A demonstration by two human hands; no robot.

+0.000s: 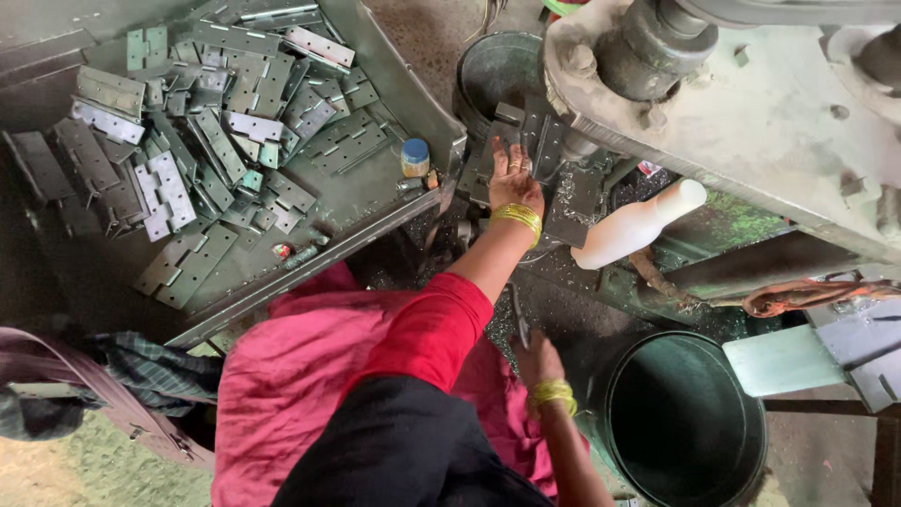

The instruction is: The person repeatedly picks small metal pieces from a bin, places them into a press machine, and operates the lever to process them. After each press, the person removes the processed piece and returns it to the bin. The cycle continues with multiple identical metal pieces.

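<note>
My left hand (514, 180), with yellow bangles at the wrist, reaches forward to the bed of a grey machine (751, 113). Its fingers press down on a flat grey hinge plate (540, 141) that lies under the machine's head. My right hand (538, 360), also bangled, stays close to my lap over the pink cloth. It is closed around a thin dark metal rod (519, 319) that points away from me. A red sleeve covers my left upper arm.
A large metal tray (413, 103) at the left holds several grey hinge plates (225, 122) and a small blue-lidded jar (414, 157). A white plastic bottle (636, 225) lies by the machine. A dark bucket (685, 422) stands at the lower right, another (497, 70) beyond my left hand.
</note>
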